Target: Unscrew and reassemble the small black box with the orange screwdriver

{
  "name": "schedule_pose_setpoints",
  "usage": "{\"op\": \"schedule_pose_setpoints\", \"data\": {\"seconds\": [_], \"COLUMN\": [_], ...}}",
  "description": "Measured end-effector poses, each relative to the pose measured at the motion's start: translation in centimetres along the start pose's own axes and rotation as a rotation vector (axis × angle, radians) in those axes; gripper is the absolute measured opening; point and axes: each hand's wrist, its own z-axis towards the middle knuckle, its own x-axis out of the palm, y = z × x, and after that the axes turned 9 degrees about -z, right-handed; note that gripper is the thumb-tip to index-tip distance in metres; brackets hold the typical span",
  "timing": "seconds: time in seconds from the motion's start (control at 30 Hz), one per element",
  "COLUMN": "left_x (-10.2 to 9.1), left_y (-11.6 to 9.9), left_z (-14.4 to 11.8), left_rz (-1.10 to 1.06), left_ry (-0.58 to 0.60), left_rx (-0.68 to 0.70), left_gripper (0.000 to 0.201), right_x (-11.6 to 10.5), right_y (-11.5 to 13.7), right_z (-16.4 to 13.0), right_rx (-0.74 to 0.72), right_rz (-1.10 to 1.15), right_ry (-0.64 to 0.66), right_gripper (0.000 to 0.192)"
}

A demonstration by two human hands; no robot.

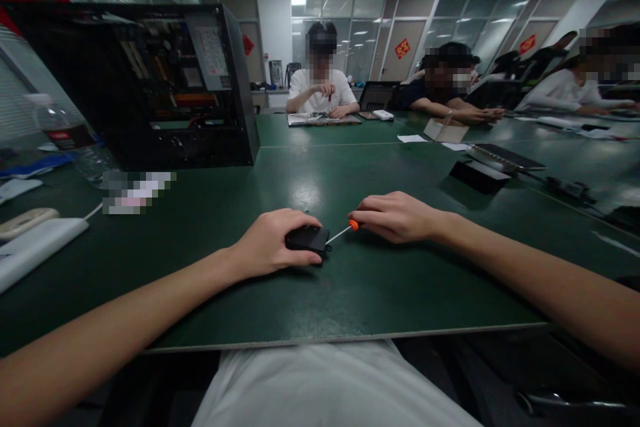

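On the green table, my left hand [275,242] is closed around a small black box-shaped device [307,238], thumb on the near side and fingers on the far side. A small tab sticks out at the device's right end. My right hand [393,217] grips a screwdriver [354,225] by its handle, of which only an orange part shows. Its thin metal shaft slants down to the left and its tip meets the right end of the device. Whether the tip sits in a screw is too small to tell.
An open black computer case [240,93] stands at the back left, beside a plastic bottle [75,137]. A white power strip [45,250] lies far left. To the right are a small black stand [477,177] and a cardboard box [446,128]. Other people sit across the table.
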Motion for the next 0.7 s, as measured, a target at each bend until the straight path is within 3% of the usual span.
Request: {"op": "schedule_pose_setpoints", "data": {"seconds": [0.2,0.53,0.6,0.7], "left_x": [0.4,0.4,-0.6,-2.3], "left_y": [-0.8,-0.5,0.0,1.2], "left_z": [0.1,0.3,0.4,0.3], "left_rz": [0.068,-0.049,-0.096,-0.153], "left_ry": [-0.067,-0.125,-0.079,0.112], "left_rx": [-0.048,0.000,-0.002,-0.063], "left_gripper": [0.040,0.051,0.059,0.064], "right_x": [-0.4,-0.2,-0.3,-0.7], "right_y": [0.9,2.6,2.6,2.3], "right_z": [0.3,1.4,1.5,1.4], "right_rx": [0.015,0.163,0.173,0.176], "right_rz": [0.033,0.201,0.208,0.170], "right_ry": [-0.029,0.020,0.008,-0.032], "right_gripper": [0.029,0.028,0.027,0.026]}}
